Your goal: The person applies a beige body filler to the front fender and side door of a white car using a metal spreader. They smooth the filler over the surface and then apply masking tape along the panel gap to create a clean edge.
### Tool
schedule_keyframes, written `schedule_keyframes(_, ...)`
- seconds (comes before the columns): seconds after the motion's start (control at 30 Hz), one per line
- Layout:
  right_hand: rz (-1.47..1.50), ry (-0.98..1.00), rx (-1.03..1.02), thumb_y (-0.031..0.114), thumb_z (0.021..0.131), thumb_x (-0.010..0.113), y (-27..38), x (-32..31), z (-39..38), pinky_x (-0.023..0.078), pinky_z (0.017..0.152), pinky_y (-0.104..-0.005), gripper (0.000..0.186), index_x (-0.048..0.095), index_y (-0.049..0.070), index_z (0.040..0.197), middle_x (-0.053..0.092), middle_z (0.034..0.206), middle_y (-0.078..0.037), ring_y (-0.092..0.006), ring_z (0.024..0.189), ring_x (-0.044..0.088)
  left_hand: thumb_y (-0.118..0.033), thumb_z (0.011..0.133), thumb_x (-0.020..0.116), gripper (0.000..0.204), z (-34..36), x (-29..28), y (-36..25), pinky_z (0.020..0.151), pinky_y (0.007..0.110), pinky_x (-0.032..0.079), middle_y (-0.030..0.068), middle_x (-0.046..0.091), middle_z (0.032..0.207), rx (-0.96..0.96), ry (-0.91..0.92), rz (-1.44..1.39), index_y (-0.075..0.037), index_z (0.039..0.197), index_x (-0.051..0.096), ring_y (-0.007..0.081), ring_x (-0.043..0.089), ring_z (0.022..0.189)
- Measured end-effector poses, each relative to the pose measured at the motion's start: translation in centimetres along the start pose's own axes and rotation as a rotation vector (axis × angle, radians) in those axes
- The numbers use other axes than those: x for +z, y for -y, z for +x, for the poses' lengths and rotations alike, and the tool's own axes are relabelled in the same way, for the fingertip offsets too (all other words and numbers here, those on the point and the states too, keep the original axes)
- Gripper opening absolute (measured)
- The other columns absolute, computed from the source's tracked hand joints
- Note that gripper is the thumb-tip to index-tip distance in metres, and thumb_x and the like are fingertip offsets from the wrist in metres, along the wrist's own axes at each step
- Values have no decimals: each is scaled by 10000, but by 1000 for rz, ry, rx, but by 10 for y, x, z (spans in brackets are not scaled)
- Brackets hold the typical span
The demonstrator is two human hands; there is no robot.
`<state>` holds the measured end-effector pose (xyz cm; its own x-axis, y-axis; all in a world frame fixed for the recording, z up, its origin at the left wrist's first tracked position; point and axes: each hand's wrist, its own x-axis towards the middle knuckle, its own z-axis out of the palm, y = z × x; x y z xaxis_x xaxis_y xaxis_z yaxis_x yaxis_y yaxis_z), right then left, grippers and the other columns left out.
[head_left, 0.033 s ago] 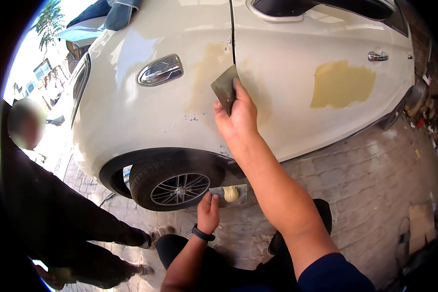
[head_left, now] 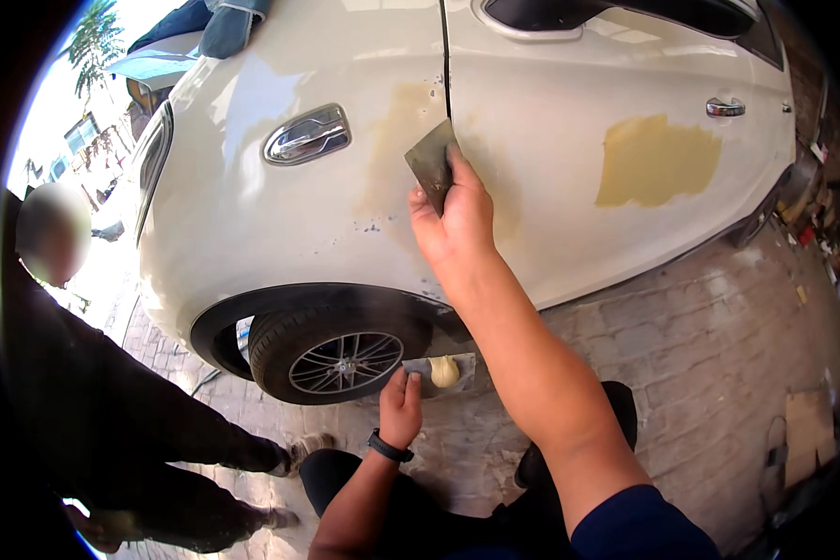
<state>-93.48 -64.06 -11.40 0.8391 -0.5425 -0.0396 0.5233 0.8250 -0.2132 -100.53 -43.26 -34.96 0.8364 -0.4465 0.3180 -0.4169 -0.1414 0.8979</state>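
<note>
My right hand (head_left: 462,219) grips a thin, flat metal filler spreader (head_left: 428,166), raised at the white car's front fender (head_left: 243,215) beside the door gap. Whether its edge touches the panel I cannot tell. Lower down, by the front wheel (head_left: 345,364), my left hand (head_left: 400,411) pinches a flat plate (head_left: 466,371) carrying a rounded lump of cream-coloured putty (head_left: 445,371). A faint tan smear (head_left: 397,131) and small chipped spots show on the fender. A thicker yellowish filler patch (head_left: 658,161) covers part of the front door (head_left: 541,103).
At the left stands another person in dark clothes (head_left: 93,392), close to the car's front. A chrome fender trim (head_left: 308,135) and door handle (head_left: 724,108) stick out from the panels. Brick paving (head_left: 663,345) lies below; a cardboard piece (head_left: 809,436) is at the right.
The spreader in my right hand has tipped very slightly upward. My left hand and the putty plate stay practically where they were.
</note>
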Motion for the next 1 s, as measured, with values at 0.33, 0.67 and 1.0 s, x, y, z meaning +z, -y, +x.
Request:
schedule_keyframes(0.33, 76, -95, 14, 186, 1087, 570, 8, 60, 8, 439, 556, -289, 121, 616, 76, 1064, 628, 833, -21, -132, 638, 535, -150, 1095, 523, 230, 0, 10, 3, 800, 356, 527, 165, 711, 951, -37, 37, -37, 33, 1118, 661, 233, 668, 857)
schedule_keyframes(0.67, 45, 35, 142, 208, 1070, 625, 20, 25, 7, 445, 559, -290, 152, 627, 98, 964, 635, 748, -8, -145, 598, 545, -150, 1099, 509, 240, 1, -2, -6, 804, 351, 524, 155, 707, 957, -22, 31, 11, 32, 1135, 661, 232, 667, 869)
schedule_keyframes(1.0, -1347, 519, -301, 269, 1055, 673, 130, -63, 8, 579, 906, -369, 389, 609, 19, 1347, 695, 1180, -40, -130, 1047, 649, -139, 1112, 497, 240, -2, -14, -26, 793, 303, 505, 86, 701, 954, -104, -41, -302, 27, 1142, 668, 134, 613, 869)
